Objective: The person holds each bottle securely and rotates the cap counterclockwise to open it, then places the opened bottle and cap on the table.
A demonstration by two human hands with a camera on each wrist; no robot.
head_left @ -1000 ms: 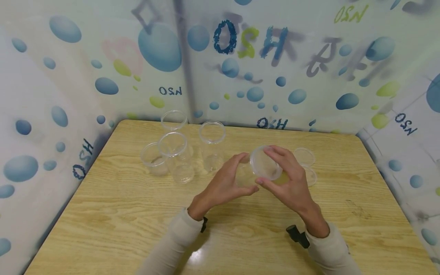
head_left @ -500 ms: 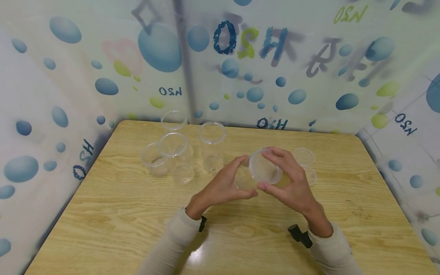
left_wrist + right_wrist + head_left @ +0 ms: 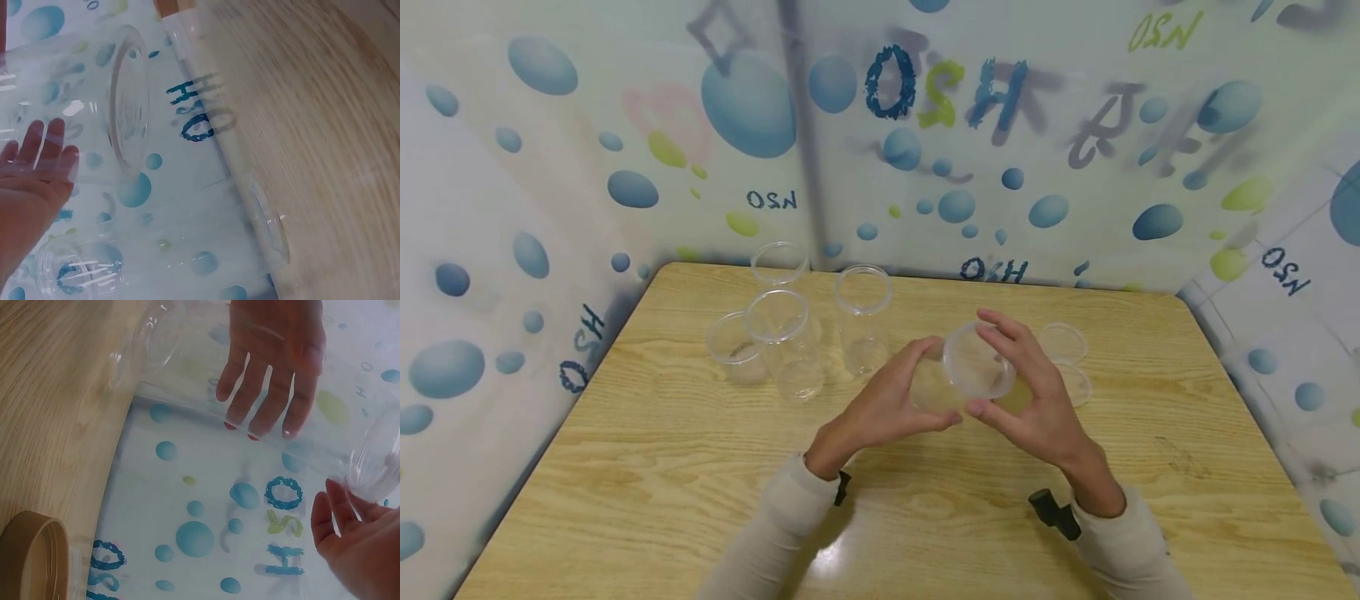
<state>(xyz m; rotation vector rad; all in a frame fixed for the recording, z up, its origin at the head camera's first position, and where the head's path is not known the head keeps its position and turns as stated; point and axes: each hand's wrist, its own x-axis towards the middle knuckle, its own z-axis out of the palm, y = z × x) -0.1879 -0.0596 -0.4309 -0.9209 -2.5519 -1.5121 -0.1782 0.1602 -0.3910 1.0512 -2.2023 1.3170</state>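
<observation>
Both hands hold a clear plastic jar (image 3: 977, 362) tilted above the table, its round rim end facing up and right. My left hand (image 3: 891, 400) grips the jar's body, with fingers seen through the clear wall in the left wrist view. At the rim end, my right hand (image 3: 1037, 392) has thumb and fingers on opposite sides of the edge, one finger raised. Whether a lid sits on that end I cannot tell. In the right wrist view the jar (image 3: 187, 375) spans between the left hand (image 3: 275, 369) and the right hand (image 3: 362, 544).
Several clear jars stand at the back left, among them a tall jar (image 3: 862, 292), another tall jar (image 3: 801, 379) and a short jar (image 3: 737, 358). Thin clear rings or lids (image 3: 1063, 342) lie right of the hands. A tan round object (image 3: 37, 556) appears in the right wrist view.
The jar stays nearly in place in the left hand. The right fingers have shifted along its rim, and one finger has lifted off the edge.
</observation>
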